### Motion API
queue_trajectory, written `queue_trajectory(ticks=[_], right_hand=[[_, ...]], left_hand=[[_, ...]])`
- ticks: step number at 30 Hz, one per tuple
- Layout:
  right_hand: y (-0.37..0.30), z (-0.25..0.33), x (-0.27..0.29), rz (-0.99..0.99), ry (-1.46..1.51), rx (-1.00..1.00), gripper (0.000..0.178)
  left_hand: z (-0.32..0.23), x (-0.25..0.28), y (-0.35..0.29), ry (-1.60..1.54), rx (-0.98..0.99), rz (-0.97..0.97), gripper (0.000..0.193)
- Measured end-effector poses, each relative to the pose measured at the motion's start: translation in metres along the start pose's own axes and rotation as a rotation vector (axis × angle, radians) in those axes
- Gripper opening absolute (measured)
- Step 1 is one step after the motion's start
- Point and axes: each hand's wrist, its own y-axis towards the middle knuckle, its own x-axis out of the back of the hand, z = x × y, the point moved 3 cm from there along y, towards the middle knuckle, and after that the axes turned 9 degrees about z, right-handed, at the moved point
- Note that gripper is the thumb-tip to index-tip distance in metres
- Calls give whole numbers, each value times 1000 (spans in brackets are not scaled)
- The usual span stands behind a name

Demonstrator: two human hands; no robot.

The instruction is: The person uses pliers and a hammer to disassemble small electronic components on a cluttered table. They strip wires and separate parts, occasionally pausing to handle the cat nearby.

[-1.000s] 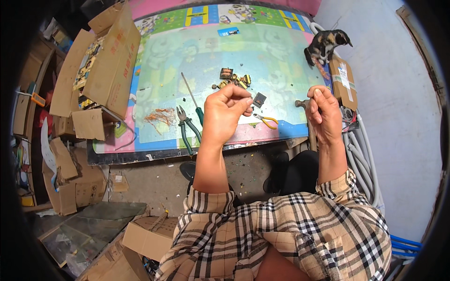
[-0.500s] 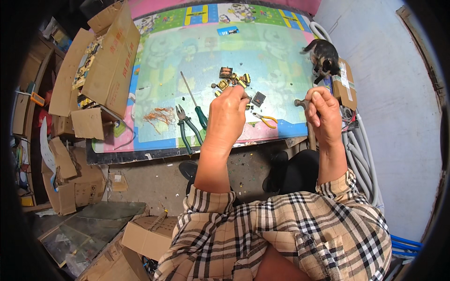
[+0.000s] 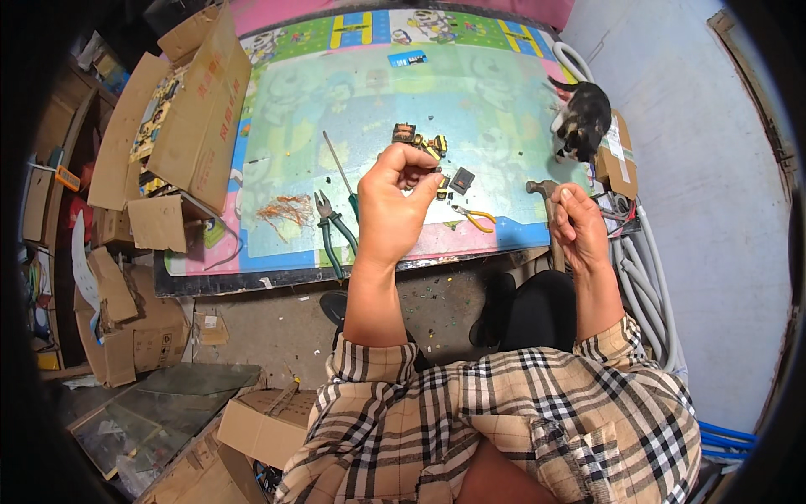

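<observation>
My left hand [image 3: 390, 206] is over the middle of the table, fingers and thumb curled together beside a small pile of transformers and coils [image 3: 432, 144]. Whatever sits between those fingers is too hidden to name. A black square part [image 3: 462, 180] lies just right of the hand. My right hand [image 3: 579, 227] is closed at the table's right edge, thumb against fingertips, its contents hidden. Beside it is a hammer [image 3: 541, 186], the handle running down along the hand; I cannot tell whether they touch. Yellow-handled cutters [image 3: 475, 218], green-handled pliers [image 3: 332, 231] and a screwdriver [image 3: 340, 164] lie nearby.
A tangle of copper wire [image 3: 287, 210] lies left of the pliers. A large carton of parts [image 3: 197, 109] stands at the left. At the right are a cat [image 3: 585, 118], a smaller carton [image 3: 620, 155] and grey hoses [image 3: 646, 286]. A blue packet [image 3: 408, 58] lies far back.
My left hand has drawn left and turned, uncovering part of the pile's right side. My right hand has lowered slightly, showing more of the hammer. The cat has moved and lowered its head.
</observation>
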Motion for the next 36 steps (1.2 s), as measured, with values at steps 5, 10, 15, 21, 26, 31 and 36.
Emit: queue_trajectory(ticks=[5, 10, 15, 21, 26, 31, 36], right_hand=[[-7, 7, 7, -59, -15, 27, 16], [-7, 0, 13, -77, -27, 5, 16], [-8, -9, 16, -31, -175, -42, 14], [-12, -31, 25, -19, -1721, 256, 31], [-4, 37, -65, 102, -739, 163, 35], [21, 9, -116, 423, -542, 28, 46], [29, 1, -107, 287, -559, 17, 17]], left_hand=[[-2, -5, 1, 288, -78, 82, 13], [0, -3, 0, -197, 74, 186, 14], [2, -3, 1, 6, -7, 108, 16], [0, -2, 1, -211, 71, 110, 13], [3, -11, -1, -45, 85, 112, 13], [-2, -18, 0, -131, 67, 130, 13], [-5, -12, -1, -145, 97, 134, 11]])
